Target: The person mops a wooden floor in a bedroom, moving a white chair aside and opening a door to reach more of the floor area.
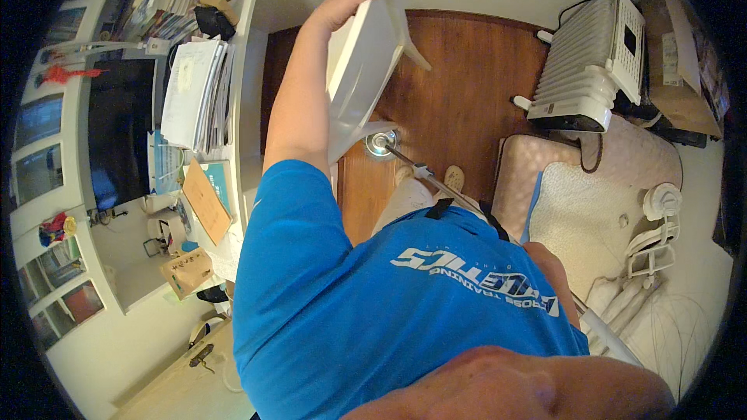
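At the top, my left hand [350,3] grips the upper edge of a tilted white plastic chair [367,64], whose legs point toward the floor. A long metal pole [452,189] slants from a round, shiny mop-like head [382,143] beside the chair, past my feet, to a white upper section at the lower right. Part of my right arm or hand [553,271] lies across the pole at the side of my blue shirt. Its fingers are hidden, so its grip on the pole cannot be told. Blurred bare skin fills the bottom edge.
Left, a white desk unit [248,70] holds a paper stack [195,93], a monitor [122,128] and a brown envelope [207,201]. An oil-filled radiator [578,70] stands upper right, near a padded seat [516,169] with a pale cover. The wooden floor [467,93] lies between them.
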A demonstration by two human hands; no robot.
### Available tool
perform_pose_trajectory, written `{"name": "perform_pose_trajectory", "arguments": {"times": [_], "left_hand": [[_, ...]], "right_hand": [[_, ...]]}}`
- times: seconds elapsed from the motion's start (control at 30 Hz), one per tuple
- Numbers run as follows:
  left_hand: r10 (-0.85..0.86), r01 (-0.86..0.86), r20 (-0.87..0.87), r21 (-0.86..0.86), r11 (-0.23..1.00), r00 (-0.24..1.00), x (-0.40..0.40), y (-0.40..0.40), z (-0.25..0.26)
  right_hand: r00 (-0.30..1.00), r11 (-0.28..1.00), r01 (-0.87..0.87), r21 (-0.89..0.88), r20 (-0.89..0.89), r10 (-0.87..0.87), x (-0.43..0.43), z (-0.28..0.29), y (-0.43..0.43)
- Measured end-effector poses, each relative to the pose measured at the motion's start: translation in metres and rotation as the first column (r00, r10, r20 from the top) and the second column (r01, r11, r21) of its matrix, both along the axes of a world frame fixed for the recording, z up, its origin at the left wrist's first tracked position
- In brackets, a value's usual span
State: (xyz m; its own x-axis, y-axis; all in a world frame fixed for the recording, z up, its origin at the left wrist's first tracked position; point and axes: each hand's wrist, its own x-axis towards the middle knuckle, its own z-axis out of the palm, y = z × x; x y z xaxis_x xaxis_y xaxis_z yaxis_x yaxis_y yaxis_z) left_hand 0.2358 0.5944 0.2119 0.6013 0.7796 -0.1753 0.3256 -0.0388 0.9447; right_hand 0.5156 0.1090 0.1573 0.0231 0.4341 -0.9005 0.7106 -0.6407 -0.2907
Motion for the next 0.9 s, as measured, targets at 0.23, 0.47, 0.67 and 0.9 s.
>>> {"name": "perform_pose_trajectory", "arguments": {"times": [0.23,0.47,0.67,0.9], "left_hand": [[0.262,-0.259,0.038,-0.078,0.963,0.964,-0.031,0.04,-0.004],[0.298,-0.298,-0.029,-0.209,0.932,0.954,-0.03,0.1,-0.01],[0.407,-0.408,-0.036,-0.089,0.908,0.913,-0.008,0.126,-0.018],[0.378,-0.265,-0.398,0.31,0.913,0.836,-0.02,0.099,-0.002]], "right_hand": [[0.998,0.968,-0.062,-0.244,-0.037,0.055,0.042,-0.022,0.04],[0.987,0.961,-0.16,-0.226,-0.008,0.163,0.05,-0.035,0.103],[0.971,0.951,-0.215,-0.223,0.054,0.233,0.045,-0.027,0.176],[0.91,0.902,-0.404,-0.152,0.037,0.413,0.057,-0.047,0.255]]}}
